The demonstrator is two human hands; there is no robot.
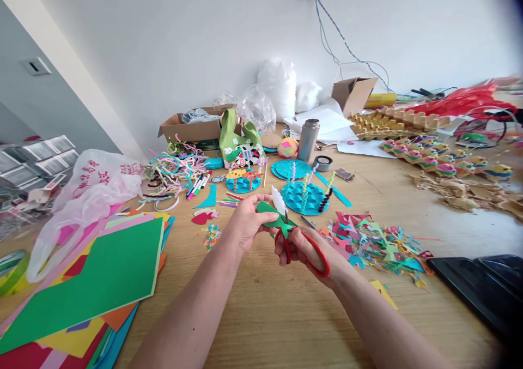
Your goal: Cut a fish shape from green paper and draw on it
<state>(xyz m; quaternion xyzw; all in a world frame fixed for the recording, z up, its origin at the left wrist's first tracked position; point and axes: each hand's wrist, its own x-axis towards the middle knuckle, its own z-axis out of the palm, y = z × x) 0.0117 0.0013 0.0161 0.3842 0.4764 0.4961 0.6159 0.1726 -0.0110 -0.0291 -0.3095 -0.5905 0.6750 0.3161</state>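
In the middle of the head view, my left hand (250, 223) pinches a green piece of craft sheet (267, 210) between thumb and fingers. A white cut-out (280, 200) sticks up just behind the green piece. My right hand (304, 247) is closed round the red handles of a pair of scissors (319, 257). The scissor blades point up and left and meet the green piece at its right edge. Part of the blades is hidden by the sheet. Both hands are held above the wooden table.
Coloured sheets (98, 282) are stacked at left beside a white plastic bag (96, 178). Colourful scraps (376, 241) lie right of my hands, near a black tray-like object (478, 287). Blue discs with pipe cleaners (304, 197), a steel flask (309, 140) and egg cartons (392, 122) stand farther back.
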